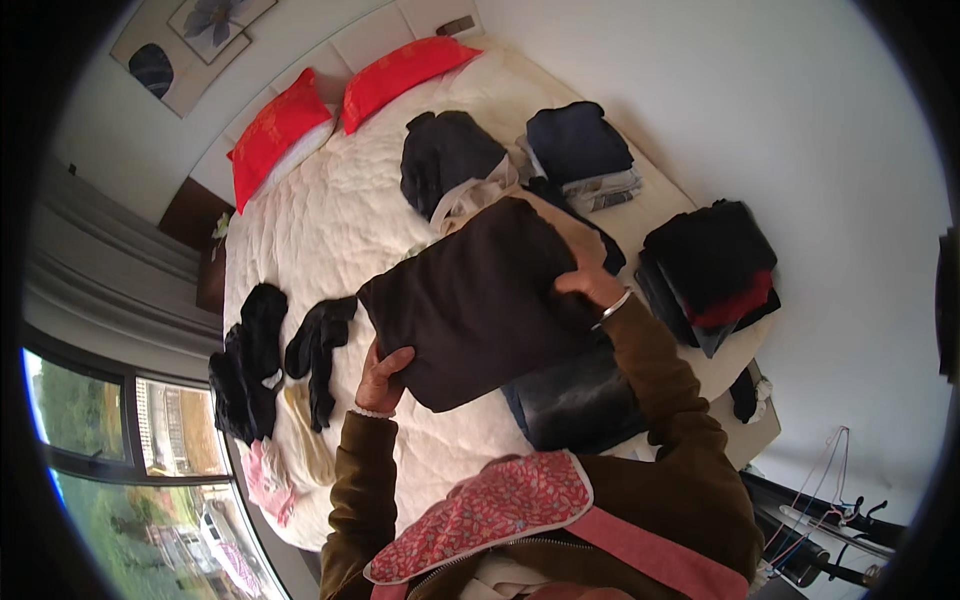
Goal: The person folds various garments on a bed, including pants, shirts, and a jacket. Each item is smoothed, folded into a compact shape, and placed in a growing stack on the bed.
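Both hands hold a dark brown folded garment (480,307) above the bed. My left hand (382,376) grips its lower left corner, thumb on top. At its right edge, my right hand (591,285) has its thumb over the cloth, the other fingers hidden. Beneath and beyond it lie a beige garment (559,217) and a dark garment (450,154). A dark folded pile (581,409) is close below the held cloth, partly covered by it.
Folded stacks, one navy-topped (577,142) and one black-topped (709,255), stand along the bed's right side. Black garments (251,367), black socks (322,352) and a pink cloth (268,480) lie left. Red pillows (277,135) rest by the headboard. Wire hangers (817,502) hang lower right.
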A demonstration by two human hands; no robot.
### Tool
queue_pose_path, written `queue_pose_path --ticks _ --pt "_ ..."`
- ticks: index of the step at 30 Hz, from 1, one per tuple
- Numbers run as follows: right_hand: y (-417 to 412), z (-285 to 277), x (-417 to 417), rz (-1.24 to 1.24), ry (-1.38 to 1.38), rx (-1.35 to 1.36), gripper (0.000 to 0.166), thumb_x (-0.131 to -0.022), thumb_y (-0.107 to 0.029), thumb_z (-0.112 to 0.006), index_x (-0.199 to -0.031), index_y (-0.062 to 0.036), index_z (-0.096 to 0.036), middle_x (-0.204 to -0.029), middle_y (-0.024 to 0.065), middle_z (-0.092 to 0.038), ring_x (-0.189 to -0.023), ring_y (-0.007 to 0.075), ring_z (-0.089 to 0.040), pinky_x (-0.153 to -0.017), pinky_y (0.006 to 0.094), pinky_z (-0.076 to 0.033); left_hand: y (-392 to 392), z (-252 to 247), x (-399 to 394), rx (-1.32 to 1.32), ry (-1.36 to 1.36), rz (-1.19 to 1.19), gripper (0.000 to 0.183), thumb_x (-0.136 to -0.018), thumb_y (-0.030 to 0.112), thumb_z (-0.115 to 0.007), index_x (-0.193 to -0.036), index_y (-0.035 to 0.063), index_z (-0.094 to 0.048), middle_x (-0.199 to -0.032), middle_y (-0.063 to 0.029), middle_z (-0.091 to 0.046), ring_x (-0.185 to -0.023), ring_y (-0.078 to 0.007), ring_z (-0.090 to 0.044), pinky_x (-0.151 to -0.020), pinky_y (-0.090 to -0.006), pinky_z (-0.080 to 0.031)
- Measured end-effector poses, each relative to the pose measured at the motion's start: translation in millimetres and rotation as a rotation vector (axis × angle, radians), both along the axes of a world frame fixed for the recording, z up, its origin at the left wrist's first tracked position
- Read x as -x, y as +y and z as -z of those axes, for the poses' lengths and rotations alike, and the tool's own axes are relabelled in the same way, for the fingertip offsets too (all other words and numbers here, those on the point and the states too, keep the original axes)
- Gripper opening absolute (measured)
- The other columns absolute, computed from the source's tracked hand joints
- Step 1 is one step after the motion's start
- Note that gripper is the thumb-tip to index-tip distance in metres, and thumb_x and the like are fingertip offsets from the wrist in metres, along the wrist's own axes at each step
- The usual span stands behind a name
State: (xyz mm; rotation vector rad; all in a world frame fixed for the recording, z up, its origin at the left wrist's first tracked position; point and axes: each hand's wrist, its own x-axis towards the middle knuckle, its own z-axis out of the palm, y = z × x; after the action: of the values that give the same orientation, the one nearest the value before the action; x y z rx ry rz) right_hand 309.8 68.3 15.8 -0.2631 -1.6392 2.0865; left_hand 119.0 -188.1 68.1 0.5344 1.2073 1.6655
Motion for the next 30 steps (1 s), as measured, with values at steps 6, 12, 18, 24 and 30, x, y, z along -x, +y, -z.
queue_pose_path --ticks 6,12,18,24,30 --pt "121 -45 -18 0.255 -0.344 -0.342 0.062 -0.058 -0.018 -0.063 -0.111 0.0069 -0.046 -0.106 0.0157 -0.053 -0.098 0.0213 -0.050 -0.085 0.0258 -0.038 125 -27 10 -0.008 0.022 0.185 0.045 -0.076 0.004 -0.054 -0.119 -0.0014 -0.040 -0.113 -0.0106 -0.050 -0.102 -0.0212 -0.050 -0.090 -0.0328 -0.039" --pt "260 -43 -3 0.449 -0.416 -0.264 0.038 -0.062 -0.020 -0.063 -0.093 0.0016 -0.058 -0.087 0.0130 -0.060 -0.078 0.0202 -0.055 -0.070 0.0270 -0.043 287 -20 40 -0.033 -0.012 0.320 0.039 -0.074 0.002 -0.054 -0.113 -0.0022 -0.046 -0.109 -0.0129 -0.053 -0.098 -0.0246 -0.053 -0.090 -0.0355 -0.040" --pt "342 -64 16 0.581 -0.268 -0.149 0.033 -0.067 -0.014 -0.059 -0.093 0.0059 -0.056 -0.083 0.0169 -0.059 -0.069 0.0232 -0.058 -0.062 0.0306 -0.048 406 -32 67 0.087 0.066 0.253 0.038 -0.073 0.004 -0.055 -0.109 -0.0041 -0.048 -0.107 -0.0153 -0.054 -0.095 -0.0262 -0.054 -0.091 -0.0366 -0.037" --pt "408 -14 33 0.730 -0.209 -0.146 0.029 -0.068 -0.010 -0.057 -0.093 0.0028 -0.056 -0.078 0.0099 -0.058 -0.065 0.0174 -0.056 -0.058 0.0283 -0.046 482 15 94 0.002 0.120 0.212 0.031 -0.073 0.004 -0.056 -0.103 -0.0043 -0.052 -0.102 -0.0145 -0.057 -0.095 -0.0259 -0.054 -0.089 -0.0376 -0.039" --pt "426 123 57 0.838 -1.087 -0.471 0.067 -0.076 -0.039 -0.051 -0.128 -0.0048 -0.029 -0.124 0.0238 -0.037 -0.115 0.0310 -0.039 -0.093 0.0448 -0.031 501 154 88 0.383 0.932 0.000 0.058 -0.072 0.003 -0.058 -0.123 -0.0062 -0.033 -0.099 -0.0170 -0.057 -0.083 -0.0233 -0.057 -0.071 -0.0294 -0.046"
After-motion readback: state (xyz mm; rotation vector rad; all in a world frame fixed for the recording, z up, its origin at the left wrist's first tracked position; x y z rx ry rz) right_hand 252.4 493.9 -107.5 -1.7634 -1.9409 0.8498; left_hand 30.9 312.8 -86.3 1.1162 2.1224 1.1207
